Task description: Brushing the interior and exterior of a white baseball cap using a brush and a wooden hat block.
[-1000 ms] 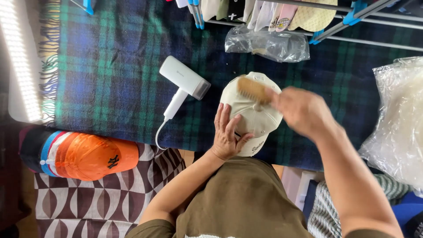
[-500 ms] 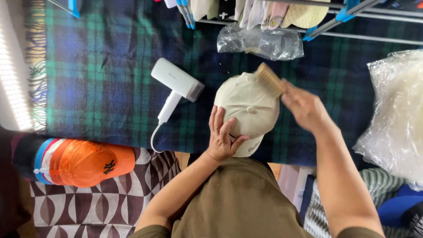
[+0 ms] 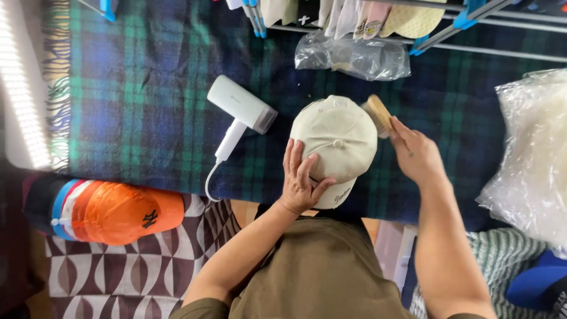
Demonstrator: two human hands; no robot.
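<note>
We note the right hand (image 3: 416, 155), closed around the wooden brush (image 3: 378, 114), has swept from crown top to the cream cap's (image 3: 333, 142) far edge; left hand (image 3: 300, 177) lies flat, steadying it on the plaid blanket (image 3: 147, 118).

One clear, crumpled plastic bag (image 3: 352, 57) is seen at 12 o'clock, laid on the plaid blanket (image 3: 147, 112) below the rack. A larger translucent white plastic package (image 3: 531, 153) is found at 3 o'clock.

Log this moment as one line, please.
left hand: flat on cream cap | right hand: wooden brush at cap's edge | surface: plaid blanket
</note>
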